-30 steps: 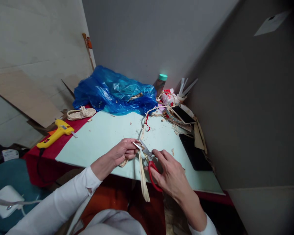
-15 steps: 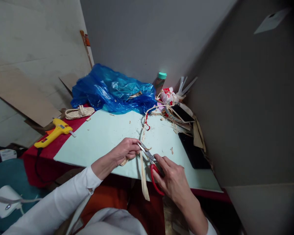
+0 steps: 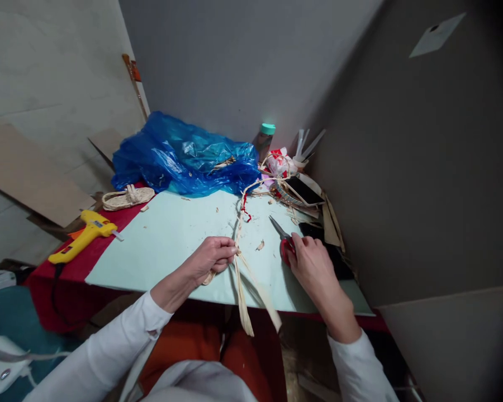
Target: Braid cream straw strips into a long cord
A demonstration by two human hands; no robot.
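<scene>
My left hand (image 3: pixel 212 259) pinches a plaited straw cord (image 3: pixel 239 226) between thumb and fingers, just above the table's front half. From the pinch, loose straw strands (image 3: pixel 243 310) hang down past the table edge in two bunches. The cord runs away from me toward the back clutter, with a bit of red yarn (image 3: pixel 246 209) on it. To the right, my right hand (image 3: pixel 316 268) is closed around the red handles of a pair of scissors (image 3: pixel 280 228). Their blades look shut, point away to the left, and stand apart from the straw.
A yellow glue gun (image 3: pixel 81 237) and a woven straw slipper (image 3: pixel 128 198) lie at the left. Behind the pale green sheet (image 3: pixel 171 240) is a blue plastic bag (image 3: pixel 184 156). A green-capped bottle (image 3: pixel 266 139) and a phone (image 3: pixel 305 191) are at the back right, near the wall.
The scissors have moved from the straw beside my left hand to the right and away from me. The hanging straw has spread into two bunches. My left hand keeps its pinch.
</scene>
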